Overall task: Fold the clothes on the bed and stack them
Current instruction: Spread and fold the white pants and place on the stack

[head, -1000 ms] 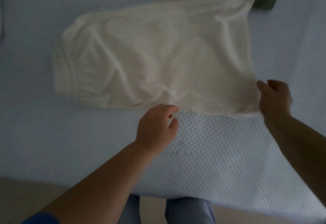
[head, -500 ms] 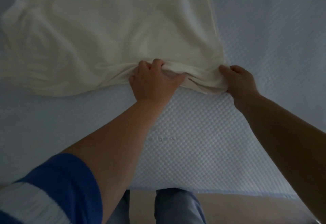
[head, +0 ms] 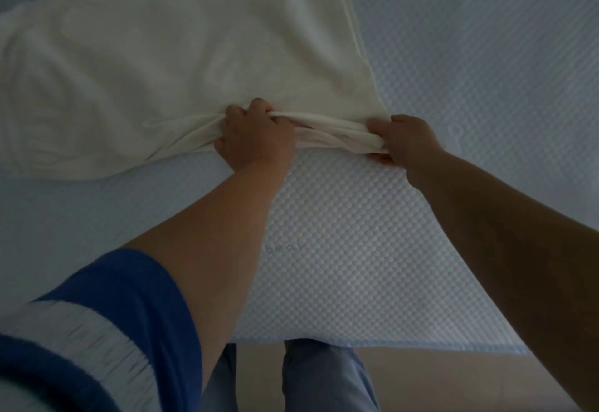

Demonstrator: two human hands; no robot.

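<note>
Cream garment (head: 181, 55) lies spread on pale blue bed (head: 470, 87), long axis running from far left toward near right edge, wider crumpled end pointing left, out of frame. Near edge bunched into a rope-like roll. Left hand (head: 252, 139) grips that roll with fingers curled over it, knuckles up. Right hand (head: 405, 139) pinches the roll's right end at the garment corner, thumb on top. Blue sleeve (head: 123, 308) with white band at lower left.
</note>
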